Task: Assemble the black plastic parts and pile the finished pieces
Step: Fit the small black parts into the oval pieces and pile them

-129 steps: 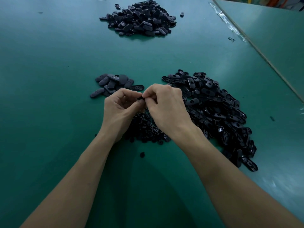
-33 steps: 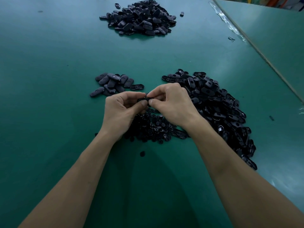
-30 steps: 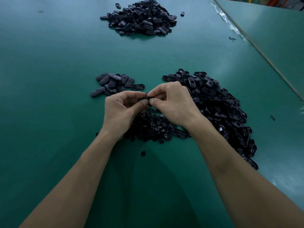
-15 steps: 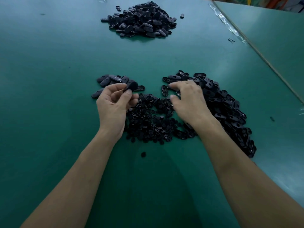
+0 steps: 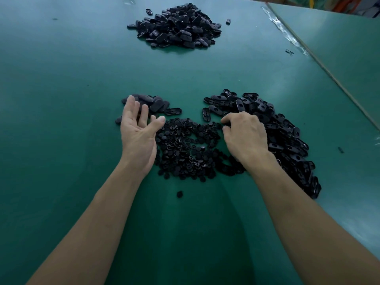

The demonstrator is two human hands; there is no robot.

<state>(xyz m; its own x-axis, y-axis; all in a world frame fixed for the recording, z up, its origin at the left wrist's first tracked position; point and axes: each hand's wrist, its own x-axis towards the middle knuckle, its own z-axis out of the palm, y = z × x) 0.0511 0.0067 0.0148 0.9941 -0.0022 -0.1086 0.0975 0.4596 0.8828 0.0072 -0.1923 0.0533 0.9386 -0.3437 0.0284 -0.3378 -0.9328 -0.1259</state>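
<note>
My left hand [image 5: 137, 130] hangs open, palm up and fingers spread, with its fingertips over a small pile of closed oval pieces [image 5: 156, 103]. My right hand [image 5: 244, 132] is curled knuckles-up where the heap of small round black parts [image 5: 185, 149] meets the big heap of open oval shells [image 5: 277, 130]. Its fingertips point down into the parts, and whether they grip anything is hidden.
A large pile of black pieces [image 5: 176, 25] lies far back on the green table [image 5: 72, 68]. One round part [image 5: 179, 193] sits alone near me. Stray bits [image 5: 289, 51] lie by the seam to a second green table [image 5: 339, 44] on the right.
My hands, which pinched one piece together a second ago, have parted. The left moved to the small pile and opened, its piece gone; the right moved down onto the loose parts and curled.
</note>
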